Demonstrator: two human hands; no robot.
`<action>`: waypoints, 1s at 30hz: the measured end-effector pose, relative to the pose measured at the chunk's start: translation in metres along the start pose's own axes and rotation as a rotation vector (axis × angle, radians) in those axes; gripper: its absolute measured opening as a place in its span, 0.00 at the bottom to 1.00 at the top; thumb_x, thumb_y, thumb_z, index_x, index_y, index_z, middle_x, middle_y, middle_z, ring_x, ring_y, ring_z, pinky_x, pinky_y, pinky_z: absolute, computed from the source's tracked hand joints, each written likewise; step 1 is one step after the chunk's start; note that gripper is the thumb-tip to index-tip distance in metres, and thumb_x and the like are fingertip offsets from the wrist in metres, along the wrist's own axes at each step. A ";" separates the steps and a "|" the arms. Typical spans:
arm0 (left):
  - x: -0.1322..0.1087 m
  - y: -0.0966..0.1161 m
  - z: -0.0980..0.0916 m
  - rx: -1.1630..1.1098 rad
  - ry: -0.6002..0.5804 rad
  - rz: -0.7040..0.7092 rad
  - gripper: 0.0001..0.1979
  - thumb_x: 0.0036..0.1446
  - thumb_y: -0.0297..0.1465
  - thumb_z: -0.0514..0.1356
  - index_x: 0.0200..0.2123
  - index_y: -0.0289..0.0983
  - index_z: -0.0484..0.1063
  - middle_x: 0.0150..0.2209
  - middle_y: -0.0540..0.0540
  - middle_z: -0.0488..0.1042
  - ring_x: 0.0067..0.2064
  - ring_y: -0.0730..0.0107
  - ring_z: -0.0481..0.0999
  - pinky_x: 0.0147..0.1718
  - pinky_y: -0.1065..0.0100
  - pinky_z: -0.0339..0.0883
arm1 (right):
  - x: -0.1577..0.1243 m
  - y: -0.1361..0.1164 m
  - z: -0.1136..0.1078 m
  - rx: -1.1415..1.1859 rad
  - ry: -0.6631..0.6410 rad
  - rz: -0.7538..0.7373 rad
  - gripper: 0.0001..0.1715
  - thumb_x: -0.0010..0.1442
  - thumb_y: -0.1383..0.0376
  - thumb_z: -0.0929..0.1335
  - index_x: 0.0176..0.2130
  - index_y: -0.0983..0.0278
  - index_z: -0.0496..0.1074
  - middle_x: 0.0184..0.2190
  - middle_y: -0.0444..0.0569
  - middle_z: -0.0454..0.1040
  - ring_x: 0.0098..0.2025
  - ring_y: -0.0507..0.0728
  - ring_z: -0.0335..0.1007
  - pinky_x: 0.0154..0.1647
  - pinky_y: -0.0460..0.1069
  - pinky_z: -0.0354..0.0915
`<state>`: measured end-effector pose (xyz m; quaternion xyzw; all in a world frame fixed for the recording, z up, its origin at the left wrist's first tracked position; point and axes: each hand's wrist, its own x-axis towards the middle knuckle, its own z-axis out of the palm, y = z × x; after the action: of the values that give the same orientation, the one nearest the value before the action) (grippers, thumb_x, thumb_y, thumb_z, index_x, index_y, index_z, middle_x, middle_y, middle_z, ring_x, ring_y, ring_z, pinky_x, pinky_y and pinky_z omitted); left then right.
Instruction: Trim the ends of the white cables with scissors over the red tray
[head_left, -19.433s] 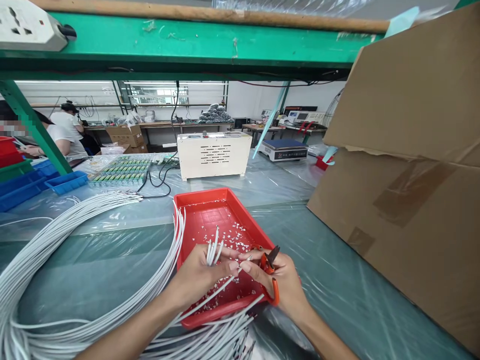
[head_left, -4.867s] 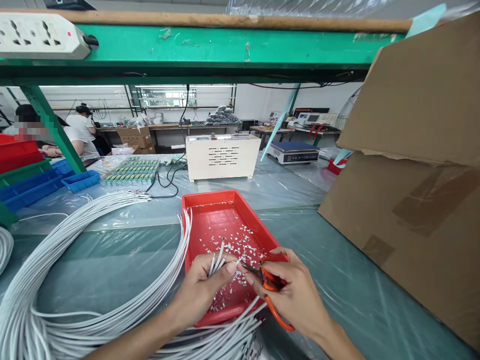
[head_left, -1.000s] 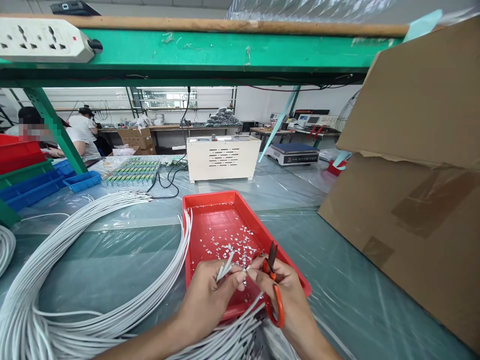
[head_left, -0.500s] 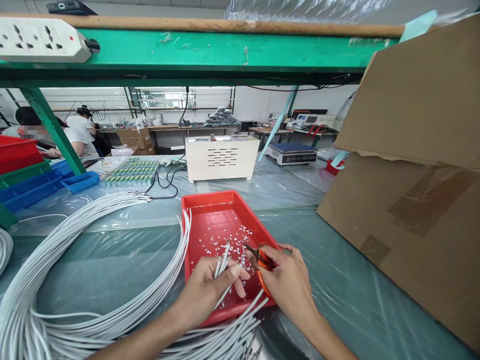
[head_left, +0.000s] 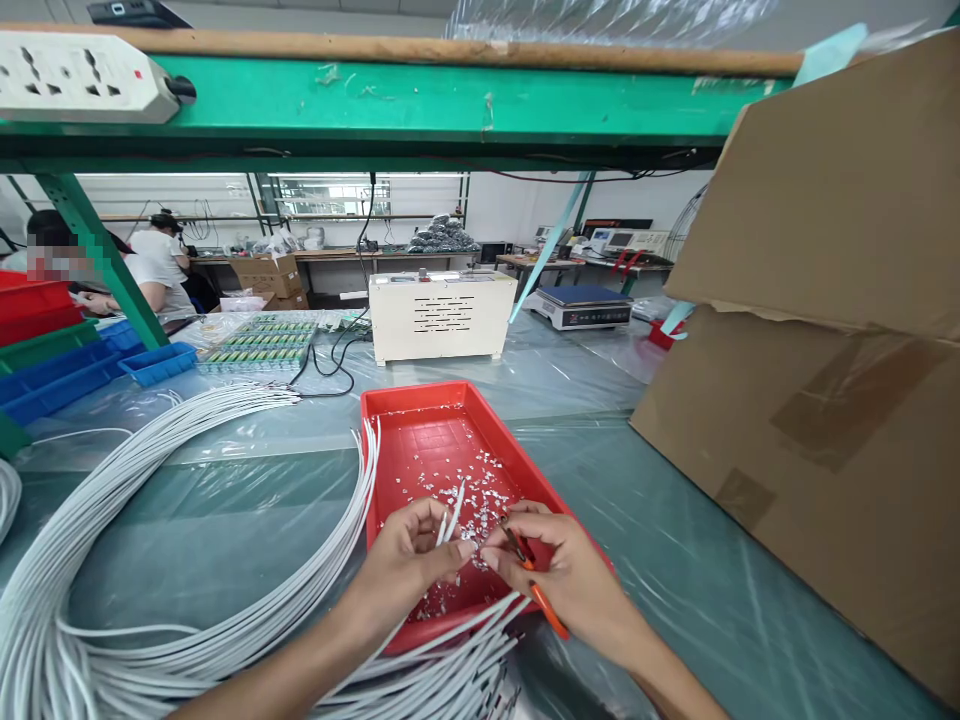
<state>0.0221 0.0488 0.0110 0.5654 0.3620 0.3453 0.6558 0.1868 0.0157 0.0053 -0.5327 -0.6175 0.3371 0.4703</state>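
A big cardboard box (head_left: pixel 810 380) stands right on a plastic-covered table (head_left: pixel 675 560). A wide coil of white wires (head_left: pixel 150 500) loops to a red tray (head_left: pixel 420 430). Over it, probably so cuttings land inside, the left hand (head_left: pixel 405 572) pinches a few upright wire ends (head_left: pixel 450 505); the right hand (head_left: pixel 581 590), fingers curled round orange-handled snips (head_left: pixel 546 608), meets it fingertip to fingertip. White scraps (head_left: pixel 480 480) litter the tray. No readable writing.

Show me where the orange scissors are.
Low in the head view, the orange scissors sit in the right hand, over the red tray, beside the left hand holding wires.
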 end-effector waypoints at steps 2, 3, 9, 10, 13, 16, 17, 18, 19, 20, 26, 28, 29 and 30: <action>0.000 0.003 -0.002 0.060 0.014 0.059 0.11 0.43 0.32 0.64 0.22 0.33 0.65 0.21 0.54 0.63 0.25 0.77 0.61 0.26 0.75 0.55 | -0.001 0.004 -0.002 -0.099 -0.102 -0.005 0.10 0.44 0.69 0.68 0.14 0.64 0.67 0.16 0.41 0.65 0.24 0.52 0.58 0.27 0.45 0.54; -0.001 0.005 -0.003 0.097 0.013 0.083 0.11 0.43 0.32 0.64 0.21 0.32 0.66 0.21 0.54 0.63 0.25 0.77 0.61 0.26 0.74 0.54 | -0.001 0.007 -0.002 -0.142 -0.148 -0.011 0.12 0.44 0.69 0.68 0.14 0.64 0.66 0.16 0.40 0.63 0.24 0.52 0.57 0.26 0.45 0.54; -0.003 0.014 -0.009 0.259 -0.061 0.069 0.14 0.46 0.37 0.61 0.19 0.32 0.72 0.18 0.52 0.62 0.23 0.76 0.57 0.23 0.72 0.50 | 0.001 0.005 0.004 -0.056 -0.022 -0.024 0.08 0.49 0.68 0.66 0.22 0.65 0.72 0.23 0.44 0.70 0.28 0.53 0.63 0.30 0.47 0.58; -0.004 0.015 -0.008 0.269 -0.074 0.056 0.14 0.47 0.37 0.60 0.19 0.32 0.72 0.18 0.52 0.62 0.22 0.76 0.57 0.23 0.72 0.49 | 0.001 0.003 0.005 -0.024 0.001 -0.032 0.06 0.49 0.67 0.66 0.24 0.64 0.73 0.24 0.45 0.71 0.29 0.54 0.64 0.32 0.48 0.59; -0.006 0.016 -0.003 0.295 -0.083 0.040 0.13 0.47 0.36 0.60 0.19 0.32 0.73 0.17 0.53 0.62 0.22 0.76 0.56 0.22 0.72 0.48 | 0.000 -0.001 0.009 0.019 0.048 -0.071 0.04 0.46 0.66 0.69 0.26 0.63 0.75 0.21 0.43 0.71 0.29 0.55 0.64 0.39 0.51 0.59; -0.007 0.014 0.002 0.278 -0.060 0.043 0.11 0.45 0.35 0.62 0.23 0.31 0.74 0.18 0.52 0.65 0.22 0.76 0.59 0.23 0.73 0.50 | -0.001 -0.002 0.012 0.040 0.053 -0.083 0.04 0.45 0.65 0.70 0.23 0.63 0.74 0.17 0.42 0.69 0.25 0.53 0.61 0.37 0.50 0.58; -0.006 0.013 0.002 0.243 -0.041 0.047 0.11 0.45 0.35 0.62 0.23 0.31 0.74 0.19 0.51 0.67 0.23 0.76 0.60 0.24 0.73 0.52 | 0.000 -0.002 0.012 0.066 0.050 -0.069 0.05 0.46 0.65 0.69 0.22 0.64 0.74 0.18 0.42 0.68 0.24 0.53 0.60 0.33 0.49 0.59; -0.005 0.012 0.002 0.194 -0.012 0.054 0.10 0.45 0.35 0.62 0.24 0.31 0.74 0.20 0.51 0.67 0.23 0.75 0.61 0.24 0.73 0.54 | 0.000 -0.002 0.013 0.097 0.048 -0.048 0.06 0.46 0.64 0.69 0.22 0.65 0.73 0.18 0.43 0.67 0.24 0.52 0.60 0.30 0.48 0.58; -0.005 0.012 0.002 0.139 0.032 0.068 0.10 0.46 0.35 0.62 0.24 0.32 0.73 0.21 0.51 0.68 0.24 0.75 0.62 0.25 0.73 0.55 | 0.000 -0.002 0.013 0.131 0.053 -0.026 0.07 0.46 0.64 0.69 0.22 0.65 0.73 0.19 0.43 0.67 0.23 0.52 0.60 0.27 0.47 0.58; -0.004 0.012 0.001 0.086 0.086 0.080 0.10 0.46 0.35 0.61 0.24 0.32 0.72 0.21 0.52 0.68 0.24 0.76 0.63 0.25 0.73 0.56 | 0.001 -0.002 0.013 0.165 0.063 -0.004 0.07 0.46 0.63 0.69 0.23 0.66 0.73 0.19 0.43 0.67 0.23 0.52 0.60 0.26 0.46 0.57; -0.004 0.011 0.002 0.139 0.103 0.081 0.09 0.43 0.32 0.64 0.28 0.34 0.70 0.22 0.54 0.68 0.22 0.78 0.62 0.22 0.75 0.55 | 0.000 0.002 0.015 0.180 0.087 0.027 0.06 0.46 0.63 0.69 0.24 0.65 0.73 0.21 0.45 0.70 0.25 0.53 0.62 0.27 0.47 0.59; -0.005 0.007 0.005 0.143 0.064 0.091 0.08 0.43 0.32 0.64 0.27 0.33 0.71 0.25 0.50 0.71 0.26 0.75 0.66 0.27 0.74 0.58 | -0.001 0.003 0.016 0.094 0.118 -0.025 0.05 0.47 0.64 0.69 0.24 0.64 0.73 0.21 0.45 0.70 0.26 0.54 0.62 0.32 0.49 0.59; -0.006 0.005 0.006 0.137 0.062 0.082 0.08 0.44 0.32 0.63 0.28 0.33 0.72 0.26 0.49 0.72 0.28 0.73 0.67 0.28 0.73 0.58 | -0.002 0.004 0.015 0.049 0.148 -0.056 0.04 0.47 0.65 0.69 0.24 0.63 0.73 0.21 0.45 0.70 0.28 0.55 0.63 0.34 0.50 0.59; -0.006 0.004 0.006 0.138 0.074 0.070 0.09 0.45 0.33 0.62 0.29 0.32 0.73 0.25 0.48 0.73 0.28 0.72 0.67 0.29 0.72 0.59 | -0.002 0.005 0.014 0.012 0.181 -0.081 0.04 0.47 0.65 0.69 0.24 0.63 0.73 0.22 0.45 0.70 0.30 0.57 0.63 0.37 0.51 0.58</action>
<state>0.0245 0.0412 0.0159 0.6084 0.3887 0.3629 0.5891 0.1750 0.0160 -0.0043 -0.5327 -0.5917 0.2719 0.5406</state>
